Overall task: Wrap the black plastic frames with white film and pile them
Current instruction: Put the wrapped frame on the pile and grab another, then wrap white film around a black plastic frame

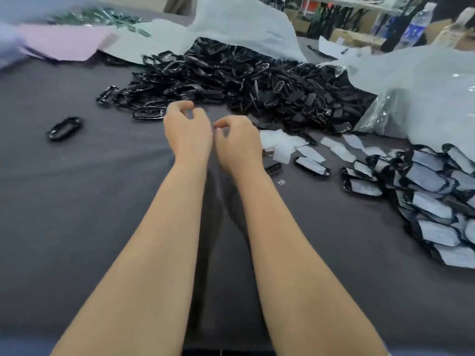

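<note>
We work over a dark cloth table [77, 201]. The biggest thing on it is the heap of unwrapped black frames [257, 83], just beyond our fingertips and spilling from a pale plastic bag [424, 98]. Next in size is the pile of wrapped frames [431, 196], well to the right of our fingers and nearer to us.

Our left hand [186, 129] and right hand [239, 142] hover close together. Both have the fingers [180, 105] curled in and the thumbs near the forefingers. Neither holds a frame. We cannot tell whether a thin scrap of film is pinched between the tips.

The loose white film pieces [280, 145] lie just right of the right fingers, some overlapping. A lone frame [64, 128] sits well left of the left fingers.

Risks, as we judge them:
- The film pieces overlap, so a pinch could lift two at once.
- A reach into the heap could drag tangled frames onto the film.
- The wrapped pile looks loosely sloped, so a carelessly dropped frame could slide off.
</note>
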The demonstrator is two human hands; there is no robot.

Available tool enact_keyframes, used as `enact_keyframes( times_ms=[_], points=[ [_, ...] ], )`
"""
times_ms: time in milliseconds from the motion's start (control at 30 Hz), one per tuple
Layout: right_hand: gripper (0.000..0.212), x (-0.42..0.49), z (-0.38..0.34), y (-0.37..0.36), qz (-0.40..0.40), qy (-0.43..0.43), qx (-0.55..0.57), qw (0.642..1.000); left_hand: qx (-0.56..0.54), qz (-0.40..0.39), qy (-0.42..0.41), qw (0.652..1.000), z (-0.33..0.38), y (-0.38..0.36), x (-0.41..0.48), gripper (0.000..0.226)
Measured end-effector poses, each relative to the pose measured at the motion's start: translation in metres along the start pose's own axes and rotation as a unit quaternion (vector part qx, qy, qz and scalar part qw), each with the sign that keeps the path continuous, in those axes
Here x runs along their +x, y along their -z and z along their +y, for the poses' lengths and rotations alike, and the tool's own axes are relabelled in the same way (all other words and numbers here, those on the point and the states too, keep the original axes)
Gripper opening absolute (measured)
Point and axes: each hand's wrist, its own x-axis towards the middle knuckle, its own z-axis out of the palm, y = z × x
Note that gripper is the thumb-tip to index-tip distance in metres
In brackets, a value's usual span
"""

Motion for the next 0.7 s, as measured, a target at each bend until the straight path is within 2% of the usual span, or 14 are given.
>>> enact_keyframes(
  times_ms=[133,300,400,533,633,700],
  points=[
    [0.034,0.008,-0.02,-0.032,-0.041,0.049,0.004,0.998,-0.062,0.066,0.096,0.991,-0.009,0.025,0.029,0.034],
    [0.045,0.023,-0.04,-0.065,-0.093,0.098,-0.058,0.989,-0.015,0.089,0.107,0.99,-0.014,0.046,0.053,0.042],
    [0.05,0.029,-0.043,-0.079,-0.116,0.073,-0.093,0.986,0.011,0.083,0.114,0.99,-0.014,0.051,0.062,0.043],
    [0.054,0.036,-0.045,-0.087,-0.161,0.061,-0.15,0.974,0.064,0.045,0.09,0.993,-0.016,0.05,0.066,0.031],
    [0.042,0.039,-0.046,-0.087,-0.167,0.053,-0.149,0.973,0.13,0.022,0.075,0.988,-0.015,0.05,0.066,0.032],
    [0.029,0.039,-0.047,-0.083,-0.101,0.029,-0.057,0.993,0.159,0.026,0.062,0.985,-0.015,0.052,0.066,0.033]
  ],
)
